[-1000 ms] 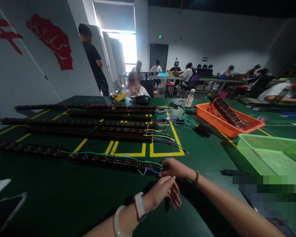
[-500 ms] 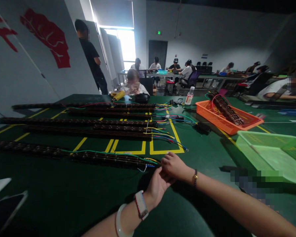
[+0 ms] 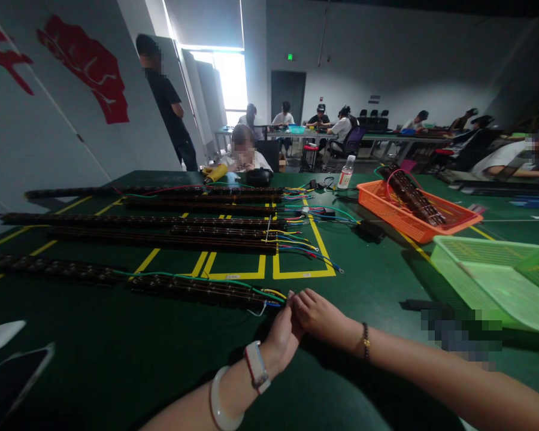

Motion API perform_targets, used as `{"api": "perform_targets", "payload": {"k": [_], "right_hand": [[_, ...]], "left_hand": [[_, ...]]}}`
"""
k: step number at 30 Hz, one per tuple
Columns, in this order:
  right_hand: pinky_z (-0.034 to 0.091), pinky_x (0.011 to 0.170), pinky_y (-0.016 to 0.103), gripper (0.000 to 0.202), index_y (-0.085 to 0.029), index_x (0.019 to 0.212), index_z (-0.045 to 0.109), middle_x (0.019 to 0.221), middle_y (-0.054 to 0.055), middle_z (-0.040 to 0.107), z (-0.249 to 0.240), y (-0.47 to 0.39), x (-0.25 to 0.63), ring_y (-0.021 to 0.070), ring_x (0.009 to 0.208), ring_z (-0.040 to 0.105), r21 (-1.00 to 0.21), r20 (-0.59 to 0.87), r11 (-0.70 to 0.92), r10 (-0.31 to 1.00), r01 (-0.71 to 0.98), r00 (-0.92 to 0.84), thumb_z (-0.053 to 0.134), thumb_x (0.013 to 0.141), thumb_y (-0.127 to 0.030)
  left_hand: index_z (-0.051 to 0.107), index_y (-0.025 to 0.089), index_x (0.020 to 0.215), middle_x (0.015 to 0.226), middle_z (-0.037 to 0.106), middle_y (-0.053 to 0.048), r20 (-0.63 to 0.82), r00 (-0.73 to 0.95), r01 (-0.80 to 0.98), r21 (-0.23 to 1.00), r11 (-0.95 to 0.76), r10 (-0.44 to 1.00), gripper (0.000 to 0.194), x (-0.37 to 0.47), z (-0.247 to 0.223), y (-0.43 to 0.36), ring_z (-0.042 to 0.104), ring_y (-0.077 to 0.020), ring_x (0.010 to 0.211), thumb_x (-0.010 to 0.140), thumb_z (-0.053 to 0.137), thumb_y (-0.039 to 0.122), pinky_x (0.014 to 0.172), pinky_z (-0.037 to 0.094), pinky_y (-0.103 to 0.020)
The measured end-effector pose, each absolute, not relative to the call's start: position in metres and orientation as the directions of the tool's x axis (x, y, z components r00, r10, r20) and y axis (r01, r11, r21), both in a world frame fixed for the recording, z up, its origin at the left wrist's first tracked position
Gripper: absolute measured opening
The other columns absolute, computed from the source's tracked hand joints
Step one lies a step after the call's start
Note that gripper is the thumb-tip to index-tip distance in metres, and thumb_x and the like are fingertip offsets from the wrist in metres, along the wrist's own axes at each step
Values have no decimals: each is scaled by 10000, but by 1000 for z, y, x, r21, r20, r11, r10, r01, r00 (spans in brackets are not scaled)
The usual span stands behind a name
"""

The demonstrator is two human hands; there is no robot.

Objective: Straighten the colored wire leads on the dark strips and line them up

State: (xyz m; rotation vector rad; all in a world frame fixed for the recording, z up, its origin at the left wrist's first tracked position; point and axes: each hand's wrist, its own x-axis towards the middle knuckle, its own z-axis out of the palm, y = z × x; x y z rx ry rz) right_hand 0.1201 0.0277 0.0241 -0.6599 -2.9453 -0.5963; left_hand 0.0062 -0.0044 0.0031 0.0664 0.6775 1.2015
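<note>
At the right end of the nearest long dark strip bundle (image 3: 197, 290), my two hands meet above the green table. Yellow, green and blue wires (image 3: 275, 294) run from the bundle's end to my left hand (image 3: 285, 332), whose fingers are closed around their ends. My right hand (image 3: 317, 314) presses against the left with curled fingers; whatever is between them is hidden. A white cable tie (image 3: 264, 308) sticks out below the wires. Farther back lie several similar dark bundles (image 3: 161, 239) with coloured wires and ring terminals at their right ends.
On the right stand an orange basket (image 3: 372, 206) holding another dark bundle and a light green basket (image 3: 458, 281). A bottle (image 3: 346, 172), a yellow tool (image 3: 215, 173) and black adapters (image 3: 369, 231) are at the back. People sit beyond the table.
My right hand has come down slightly and its fingers have curled closer to my left hand. The bundles and baskets have stayed in place.
</note>
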Motion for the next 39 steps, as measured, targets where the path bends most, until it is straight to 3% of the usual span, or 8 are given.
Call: {"api": "perform_targets", "payload": {"k": [4,8,12,15,19,25,32,39], "right_hand": [[417,778,372,239,-84,1069,597,952,124,603,34,28,128,230,842,513,247,128,853,442,460,-888,480,880,-172],[413,809,340,271,-165,1155,568,1000,88,605,56,26,150,201,894,525,-2,275,796,583,606,-765,466,929,-274],[390,725,314,221,-194,890,632,836,53,612,67,15,181,179,791,543,-138,294,684,719,716,-630,478,931,-347],[352,641,302,296,-196,726,609,689,28,593,59,-2,193,164,659,529,-138,224,603,792,786,-568,514,901,-416],[349,610,296,312,-199,689,598,650,19,613,34,-24,190,170,613,558,-124,124,543,839,830,-530,559,859,-458],[372,577,281,101,-180,746,607,704,40,665,18,-37,180,183,630,619,-82,12,467,884,880,-468,570,824,-232],[305,512,298,199,-194,714,549,615,35,605,41,-43,179,177,539,581,42,196,486,853,873,-484,438,879,-214],[270,507,299,367,-202,686,529,619,38,597,66,-15,195,165,538,558,73,247,409,876,910,-414,356,959,-377]], "left_hand": [[601,160,863,861,633,-12,-440,214,-825,396,403,872,97,6,3,-4,584,-93,765,877,547,240,798,467,-236],[611,150,873,849,653,-34,-397,245,-797,437,416,885,142,5,0,-4,600,-121,768,864,564,283,815,468,-276],[637,116,915,956,679,-106,-293,328,-739,512,438,898,248,4,-2,-2,611,-198,956,867,543,340,935,426,-347],[635,116,924,1033,672,-129,-258,332,-728,541,421,907,231,4,-1,-1,593,-220,1043,859,551,320,996,384,-371],[617,123,936,1110,648,-144,-282,347,-742,501,446,894,189,2,2,-1,580,-228,1090,867,529,275,1031,355,-384],[578,140,927,1137,635,-149,-298,368,-757,455,470,881,183,1,4,-1,595,-217,1072,897,487,296,1048,339,-394],[574,135,873,1044,668,-153,-338,307,-764,470,443,889,161,3,5,-3,596,-236,1075,881,519,286,1029,368,-405],[590,106,941,1040,665,-160,-281,305,-731,543,413,910,320,3,7,-4,606,-236,1045,880,510,410,1023,381,-403]]}}
